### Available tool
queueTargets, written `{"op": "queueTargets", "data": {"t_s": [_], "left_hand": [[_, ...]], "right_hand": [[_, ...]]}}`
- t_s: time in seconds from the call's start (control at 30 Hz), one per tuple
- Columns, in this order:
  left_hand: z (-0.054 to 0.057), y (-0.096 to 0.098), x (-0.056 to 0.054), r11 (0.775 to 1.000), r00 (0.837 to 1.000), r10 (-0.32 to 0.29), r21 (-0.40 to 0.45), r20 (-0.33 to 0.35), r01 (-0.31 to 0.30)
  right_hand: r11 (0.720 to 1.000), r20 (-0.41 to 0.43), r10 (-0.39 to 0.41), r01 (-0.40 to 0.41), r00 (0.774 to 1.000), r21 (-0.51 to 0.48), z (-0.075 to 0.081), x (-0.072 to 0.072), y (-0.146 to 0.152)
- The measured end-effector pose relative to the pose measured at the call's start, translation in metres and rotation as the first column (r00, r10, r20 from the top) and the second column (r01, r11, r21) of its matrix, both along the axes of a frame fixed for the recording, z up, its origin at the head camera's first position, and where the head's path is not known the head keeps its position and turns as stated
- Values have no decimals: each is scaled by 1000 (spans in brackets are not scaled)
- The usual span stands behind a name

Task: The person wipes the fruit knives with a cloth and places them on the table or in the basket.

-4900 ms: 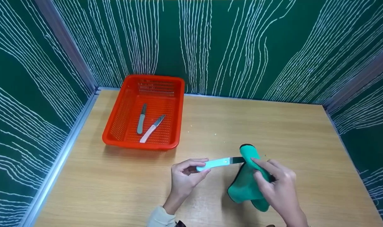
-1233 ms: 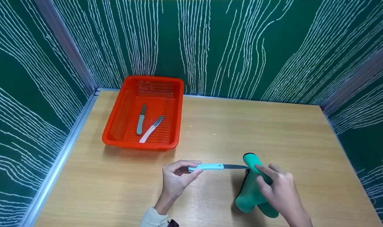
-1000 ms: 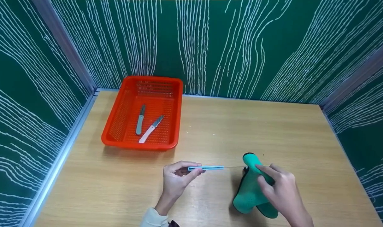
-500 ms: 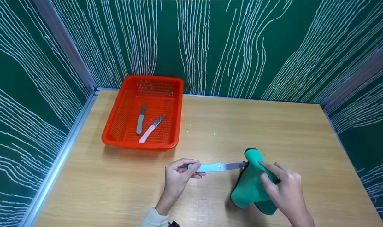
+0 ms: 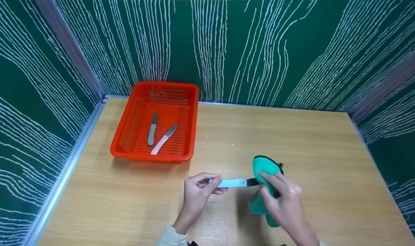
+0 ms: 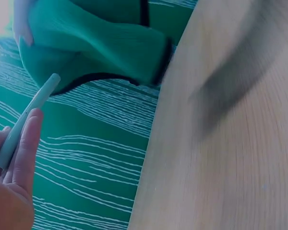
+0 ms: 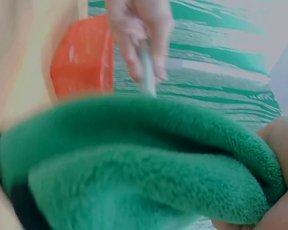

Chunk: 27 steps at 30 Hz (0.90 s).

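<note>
My left hand pinches the light-blue handle of a small knife, its blade pointing right. A green cloth with a dark edge hangs from my right hand, whose thumb and fingers pinch it around the blade. Most of the blade is hidden by the cloth; only a short dark piece near the handle shows. In the right wrist view, the fluffy cloth is folded in front of the knife handle. The left wrist view has the handle between finger and thumb, with the cloth beyond.
A red plastic basket stands at the back left of the wooden table. Inside lie a grey-green-handled knife and a pink-handled knife. Small white specks dot the table. Green walls with white lines enclose the back and sides.
Over the last second the knife has turned from edge-on to flat side up. My right hand and the cloth have moved left along the blade, covering more of it.
</note>
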State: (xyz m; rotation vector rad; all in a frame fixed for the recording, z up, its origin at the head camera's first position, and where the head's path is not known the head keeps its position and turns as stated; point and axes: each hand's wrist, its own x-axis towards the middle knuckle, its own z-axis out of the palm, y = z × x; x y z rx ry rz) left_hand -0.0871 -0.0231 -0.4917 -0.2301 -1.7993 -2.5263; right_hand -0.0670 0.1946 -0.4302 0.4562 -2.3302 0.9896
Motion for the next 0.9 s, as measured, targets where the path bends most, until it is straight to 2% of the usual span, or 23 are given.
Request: {"op": "queueTargets", "data": {"t_s": [0.13,0.37,0.57,0.67,0.8,0.9], "left_hand": [[0,2,1,999,999,27,33,-35,-25],[-3,3,2,994,987,50,106,-152,-34],[-3,2,2,993,989,54,111,-140,-39],[-3,1,2,991,986,55,126,-155,-36],[-3,0,2,988,983,76,147,-167,-51],[-2,-2,1,986,984,88,151,-152,-65]], "right_hand": [[998,16,46,-47,999,42,-9,-1,-9],[988,-20,80,-76,997,136,-18,-1,-13],[981,-11,67,-63,998,181,-21,-1,-11],[980,10,50,-51,999,192,-22,0,-9],[979,19,30,-33,999,203,-22,-1,-6],[978,26,11,-16,1000,206,-22,-2,-2]]}}
